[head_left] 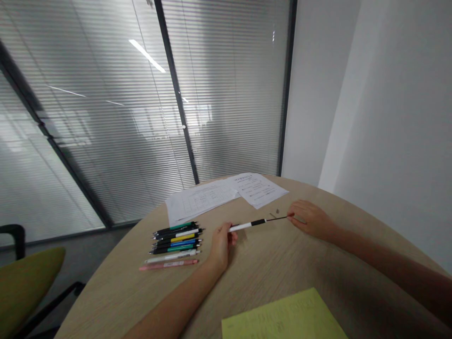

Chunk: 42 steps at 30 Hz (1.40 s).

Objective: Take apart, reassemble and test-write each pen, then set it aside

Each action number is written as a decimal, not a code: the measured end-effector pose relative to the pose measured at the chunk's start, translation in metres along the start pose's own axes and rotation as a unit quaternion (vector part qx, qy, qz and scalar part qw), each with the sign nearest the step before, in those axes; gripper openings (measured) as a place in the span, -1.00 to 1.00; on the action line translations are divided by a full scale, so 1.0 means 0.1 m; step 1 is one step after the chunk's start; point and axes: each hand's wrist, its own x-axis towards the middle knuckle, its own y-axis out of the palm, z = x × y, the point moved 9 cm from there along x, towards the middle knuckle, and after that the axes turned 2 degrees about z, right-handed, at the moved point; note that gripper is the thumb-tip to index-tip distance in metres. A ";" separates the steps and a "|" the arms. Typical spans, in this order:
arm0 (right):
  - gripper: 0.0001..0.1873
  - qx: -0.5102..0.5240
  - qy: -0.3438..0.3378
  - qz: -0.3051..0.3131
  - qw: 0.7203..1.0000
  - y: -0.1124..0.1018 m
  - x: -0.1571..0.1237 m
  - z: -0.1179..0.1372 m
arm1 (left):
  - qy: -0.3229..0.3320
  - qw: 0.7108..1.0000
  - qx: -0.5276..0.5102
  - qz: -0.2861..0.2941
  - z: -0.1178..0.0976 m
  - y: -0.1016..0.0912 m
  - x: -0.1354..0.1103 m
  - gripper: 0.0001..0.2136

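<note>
My left hand (221, 245) is closed around the end of a white and black pen barrel (247, 225), held just above the round wooden table (275, 263). My right hand (308, 217) pinches the far end of a thin dark refill (277, 218) that sticks out of the barrel. To the left of my left hand, several pens (176, 242) lie side by side in a row, with green, yellow, blue, white and pink barrels. A tiny dark part (277, 211) lies on the table near the refill.
Two printed white sheets (226, 195) lie at the table's far edge. A yellow sheet (286, 318) lies at the near edge. An olive chair (24, 282) stands at the left. Glass walls with blinds rise behind, and a white wall stands at the right.
</note>
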 end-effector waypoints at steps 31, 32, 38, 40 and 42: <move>-0.80 -0.095 0.211 0.181 0.956 0.80 -0.07 -0.22 | 0.108 0.964 0.227 -0.087 -0.26 -0.32 0.18 -0.79; -0.79 -0.092 0.212 0.178 0.957 0.78 -0.08 -0.22 | 0.113 0.961 0.239 -0.083 -0.29 -0.31 0.19 -0.79; -0.73 -0.056 0.231 0.131 0.962 0.64 -0.11 -0.22 | 0.146 0.949 0.276 -0.036 -0.43 -0.15 0.20 -0.82; -0.73 -0.046 0.228 0.123 0.965 0.62 -0.10 -0.20 | 0.161 0.945 0.282 -0.026 -0.47 -0.11 0.20 -0.81; -0.74 -0.038 0.225 0.121 0.966 0.62 -0.10 -0.17 | 0.172 0.942 0.289 -0.019 -0.48 -0.10 0.20 -0.81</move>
